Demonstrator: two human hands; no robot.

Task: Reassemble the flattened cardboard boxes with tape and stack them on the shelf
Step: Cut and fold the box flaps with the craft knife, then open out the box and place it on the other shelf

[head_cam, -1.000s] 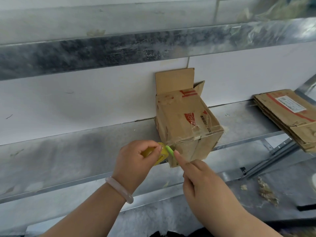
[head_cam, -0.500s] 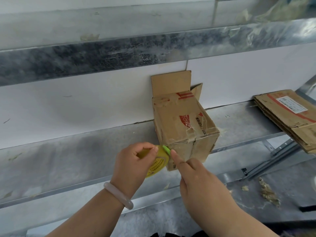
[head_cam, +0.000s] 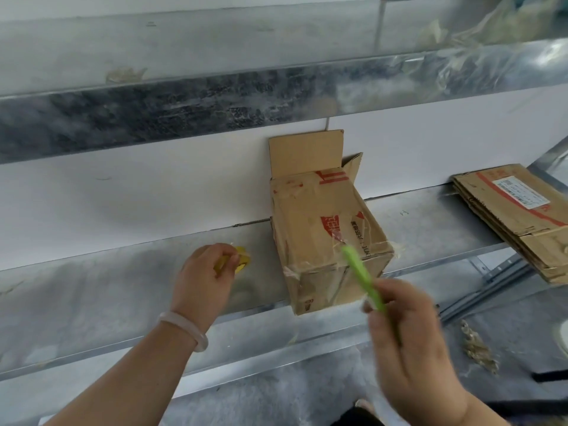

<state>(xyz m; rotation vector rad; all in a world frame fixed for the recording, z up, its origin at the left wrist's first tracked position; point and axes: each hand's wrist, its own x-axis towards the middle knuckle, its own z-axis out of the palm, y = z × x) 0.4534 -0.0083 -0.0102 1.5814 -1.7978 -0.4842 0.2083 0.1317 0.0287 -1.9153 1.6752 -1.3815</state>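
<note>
A taped brown cardboard box (head_cam: 322,229) lies on its side on the metal shelf (head_cam: 123,272), its open flaps standing against the white back wall. My left hand (head_cam: 204,278) grips a yellow tape roll (head_cam: 236,261) to the left of the box, low over the shelf. In front of the box, my right hand (head_cam: 405,339) holds a green cutter (head_cam: 362,276), blurred with motion, its tip pointing up over the box's near corner. Several flattened boxes (head_cam: 516,216) lie stacked at the shelf's right end.
A second metal shelf (head_cam: 276,87) runs overhead, with crumpled clear plastic (head_cam: 479,32) at its right end. Below the box's shelf sits a lower metal surface (head_cam: 307,382) with scraps (head_cam: 476,345) at the right.
My left hand has carried the tape roll leftward, away from the box's corner. My right hand has drawn back toward me with the green cutter. The camera has tilted down a little.
</note>
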